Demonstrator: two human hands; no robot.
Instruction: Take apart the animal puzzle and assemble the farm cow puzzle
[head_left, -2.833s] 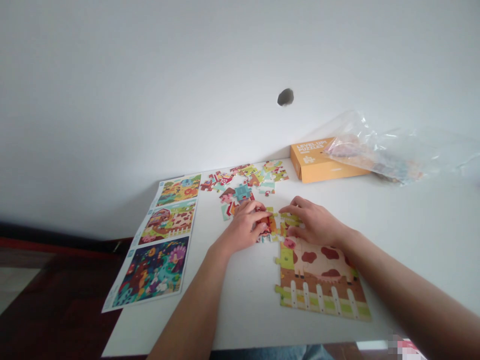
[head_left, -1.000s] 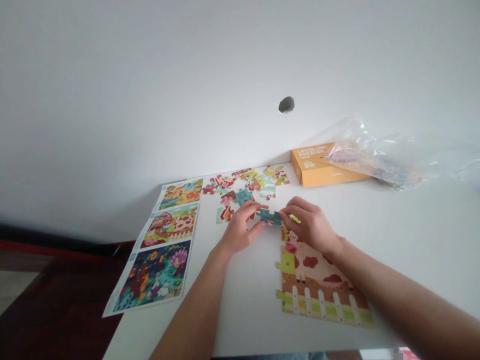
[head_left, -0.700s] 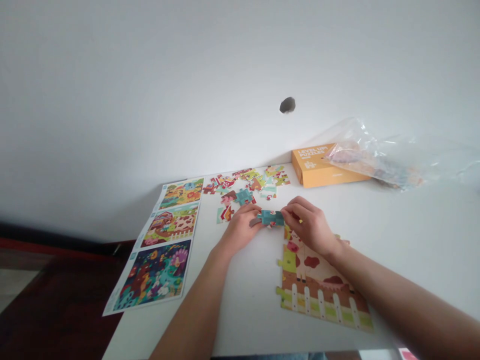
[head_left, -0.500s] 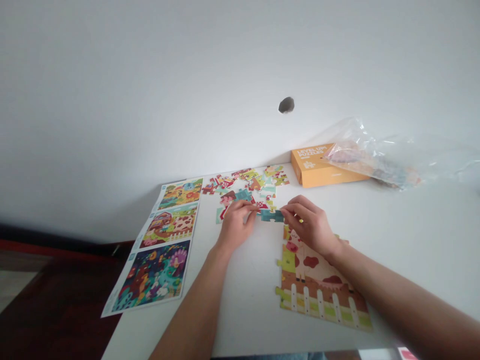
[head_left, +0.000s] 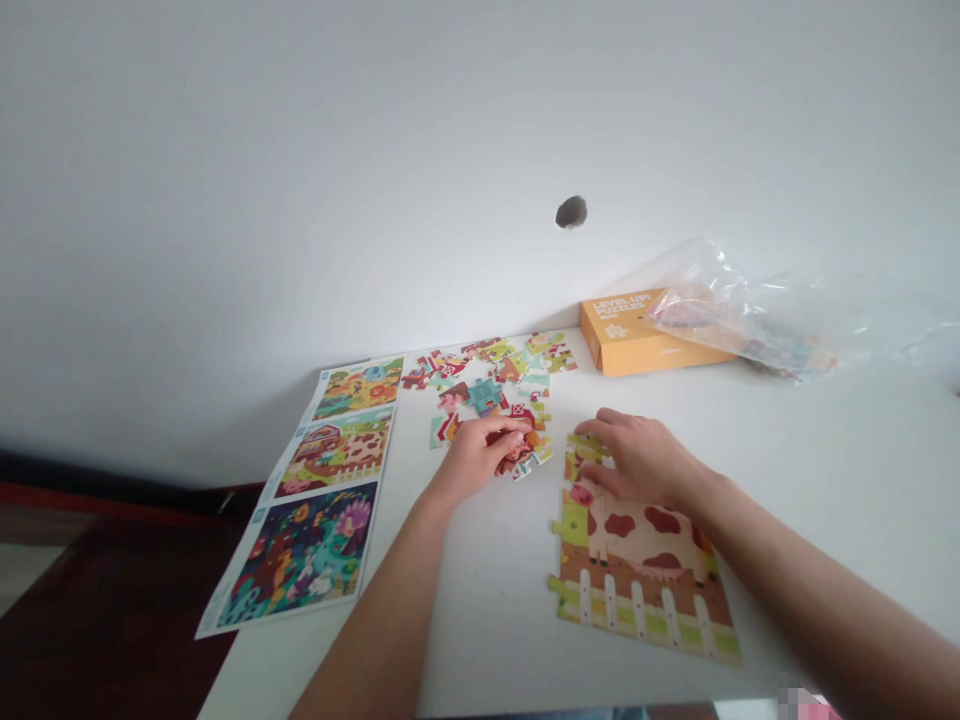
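My left hand point(head_left: 480, 452) is closed, thumb and fingers pinched at a red and brown puzzle piece point(head_left: 517, 462) just beyond the loose pieces' near edge. Fingers partly cover that piece, so its full outline is hidden. My right hand point(head_left: 637, 455) rests over the upper part of a joined cow puzzle point(head_left: 630, 560), fingers apart and bent onto its top edge. This joined section shows a spotted cow and a white fence, with knobs sticking out on its left side. A teal puzzle piece point(head_left: 486, 396) lies among the loose pieces, beyond my left hand.
Several loose puzzle pieces point(head_left: 495, 350) spread along the wall side of the white table point(head_left: 487, 620). At left lies a picture sheet point(head_left: 330, 465) with three scenes, overhanging the table edge. An orange puzzle box point(head_left: 637, 330) and a clear plastic bag point(head_left: 750, 310) occupy the back right.
The teal piece that both hands held between them no longer shows there. My right hand has moved right and down onto the cow puzzle. A red and brown piece now shows at my left fingers.
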